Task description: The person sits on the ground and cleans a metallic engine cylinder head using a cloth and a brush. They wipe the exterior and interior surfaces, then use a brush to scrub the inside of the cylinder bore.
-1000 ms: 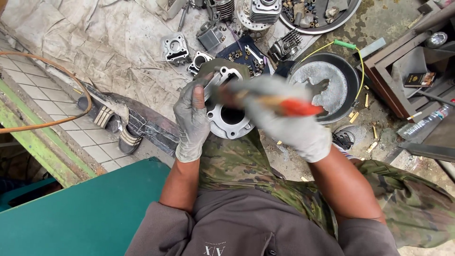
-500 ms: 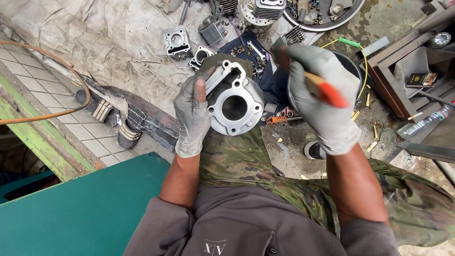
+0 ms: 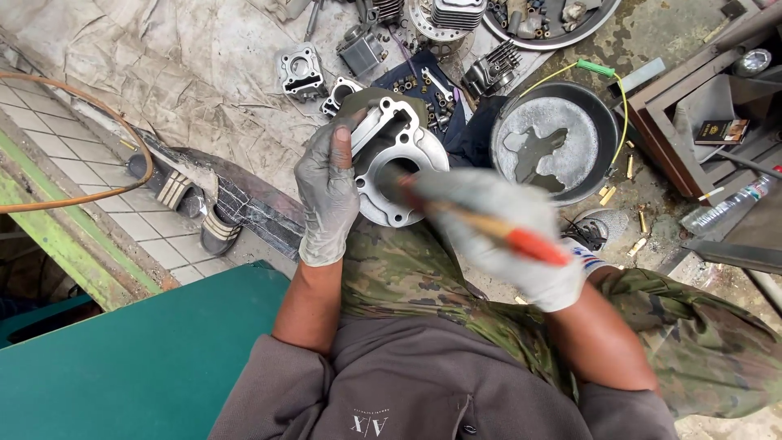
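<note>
1. Head view, the only one here: an engine cylinder (image 3: 397, 163), bare grey metal with a big round bore, is held up over the lap, above the camo trousers (image 3: 423, 277).
2. The left hand (image 3: 327, 189), in a dirty grey glove, is wrapped around the cylinder's left edge, thumb up on the rim. The bore is kept facing up, probably so it can be reached from above.
3. The right hand (image 3: 497, 232), also gloved and motion-blurred, is closed on a brush (image 3: 497, 230) with a wooden handle and orange-red end. Its working tip is pointed into the bore, though the bristles can't really be made out through the blur.
4. A round black pan (image 3: 562, 143) with some greyish liquid is set on the ground just right of the cylinder, likely so it's within easy reach for dipping.
5. More engine parts (image 3: 301, 72) are spread on a crumpled tarp (image 3: 163, 73) further out, and a second round tray (image 3: 562, 33) of bits sits at the top edge.
6. A teal surface (image 3: 138, 367) fills the lower left, and an orange hose (image 3: 98, 187) is looped over the tiles.
</note>
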